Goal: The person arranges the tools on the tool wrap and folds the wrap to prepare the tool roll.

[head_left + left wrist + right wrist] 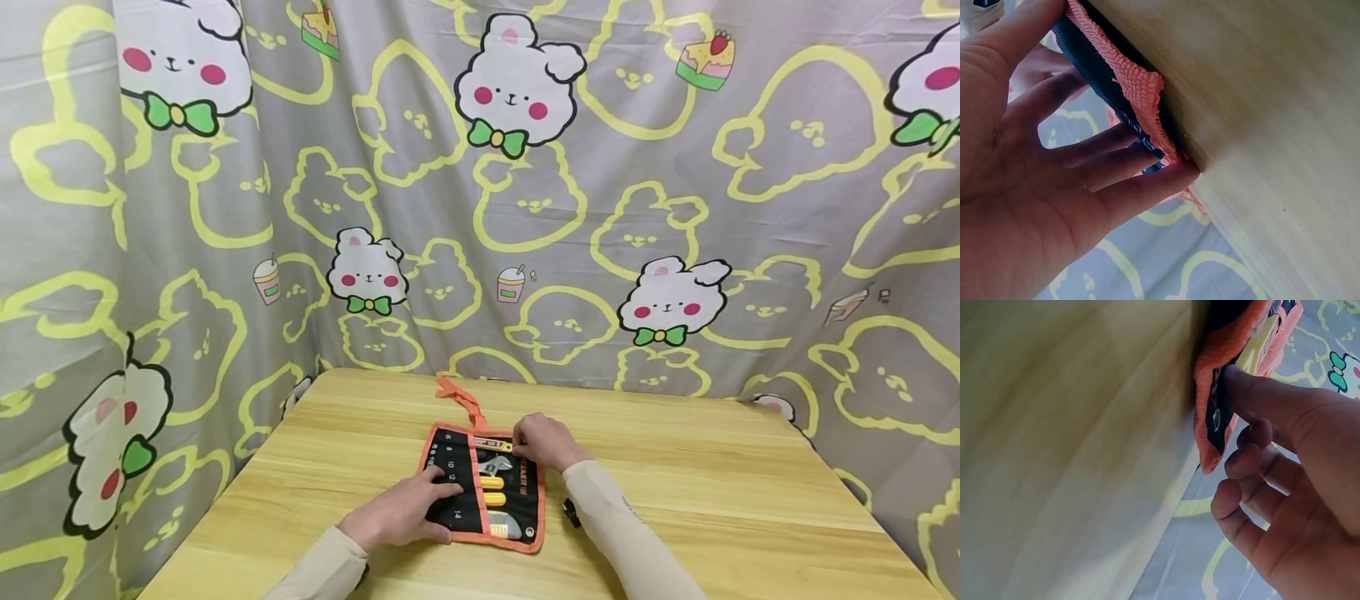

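A black tool roll [465,508] with orange edging lies unfolded on the wooden table. Its pocket holds a slim yellow tool [492,445], a small adjustable wrench [495,465], two yellow handles [492,499] and a grey-and-yellow tool [504,525]. My left hand [408,508] rests on the roll's numbered left part, fingers spread, thumb by the near edge. At the far right corner, my right hand [550,442] pinches the outer end of the slim yellow tool; its other fingers curl loosely below the thumb in the right wrist view.
An orange tie strap [463,400] trails from the roll's far edge. Beside my right forearm sits a small black object [572,512], partly covered by the sleeve. A patterned curtain [450,208] hangs behind and around the table [720,475].
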Tool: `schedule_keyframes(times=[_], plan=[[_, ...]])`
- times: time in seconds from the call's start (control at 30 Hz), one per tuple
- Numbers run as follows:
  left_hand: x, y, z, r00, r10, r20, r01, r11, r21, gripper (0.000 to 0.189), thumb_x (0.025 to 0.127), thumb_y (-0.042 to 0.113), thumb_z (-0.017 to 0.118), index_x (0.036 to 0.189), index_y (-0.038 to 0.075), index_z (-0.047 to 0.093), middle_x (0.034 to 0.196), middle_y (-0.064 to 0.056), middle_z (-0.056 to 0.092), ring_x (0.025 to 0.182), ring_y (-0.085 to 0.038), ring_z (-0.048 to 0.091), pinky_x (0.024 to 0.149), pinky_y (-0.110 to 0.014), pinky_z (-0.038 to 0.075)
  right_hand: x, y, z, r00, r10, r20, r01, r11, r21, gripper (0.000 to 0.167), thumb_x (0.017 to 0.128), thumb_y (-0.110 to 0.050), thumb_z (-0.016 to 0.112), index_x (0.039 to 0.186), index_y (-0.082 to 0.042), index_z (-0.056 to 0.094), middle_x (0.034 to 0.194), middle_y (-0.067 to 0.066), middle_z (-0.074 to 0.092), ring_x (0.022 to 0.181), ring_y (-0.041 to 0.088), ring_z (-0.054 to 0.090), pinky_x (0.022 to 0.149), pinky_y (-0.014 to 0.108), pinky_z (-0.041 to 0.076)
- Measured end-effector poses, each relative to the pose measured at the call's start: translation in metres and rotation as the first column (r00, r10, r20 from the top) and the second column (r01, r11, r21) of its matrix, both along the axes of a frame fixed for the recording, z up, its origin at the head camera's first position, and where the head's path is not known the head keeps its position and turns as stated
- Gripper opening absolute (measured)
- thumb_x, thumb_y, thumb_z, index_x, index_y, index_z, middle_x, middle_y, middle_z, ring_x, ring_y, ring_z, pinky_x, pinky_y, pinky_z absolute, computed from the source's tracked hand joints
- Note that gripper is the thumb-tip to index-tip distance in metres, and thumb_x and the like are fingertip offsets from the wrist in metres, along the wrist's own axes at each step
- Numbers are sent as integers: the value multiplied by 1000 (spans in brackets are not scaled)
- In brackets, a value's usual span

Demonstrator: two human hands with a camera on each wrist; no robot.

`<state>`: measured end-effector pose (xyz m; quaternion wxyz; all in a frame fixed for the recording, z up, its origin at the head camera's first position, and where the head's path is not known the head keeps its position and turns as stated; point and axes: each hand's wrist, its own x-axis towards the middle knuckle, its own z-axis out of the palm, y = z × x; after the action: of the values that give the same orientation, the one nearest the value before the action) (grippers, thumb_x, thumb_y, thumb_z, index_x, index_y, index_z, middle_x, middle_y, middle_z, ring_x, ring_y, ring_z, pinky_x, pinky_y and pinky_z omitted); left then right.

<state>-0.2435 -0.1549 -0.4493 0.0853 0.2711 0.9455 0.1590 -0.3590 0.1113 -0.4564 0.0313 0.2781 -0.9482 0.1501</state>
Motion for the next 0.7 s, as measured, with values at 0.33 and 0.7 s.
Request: schedule_keyframes(times=[0.33, 0.7], plan=[[0, 0, 1, 1000, -15, -14, 15, 1000, 7, 69, 84, 44, 81, 143, 15, 61, 145, -23, 50, 119, -38, 62, 99, -51, 53, -5, -5, -3, 1000, 14, -12, -13, 1000, 16, 16, 92, -18, 79, 77, -18, 72, 75, -9, 64, 62, 6, 52, 60, 30, 49], [0, 1, 2, 1000, -10, -5, 11, 1000, 4, 69, 84, 45, 81, 143, 16, 61, 145, -23, 49, 120, -38, 61, 100, -52, 52, -3, -14, -1, 999, 15, -34, -15, 1000, 22, 16, 92, -18, 78, 77, -18, 73, 74, -8, 66, 61, 6, 53, 60, 31, 51]])
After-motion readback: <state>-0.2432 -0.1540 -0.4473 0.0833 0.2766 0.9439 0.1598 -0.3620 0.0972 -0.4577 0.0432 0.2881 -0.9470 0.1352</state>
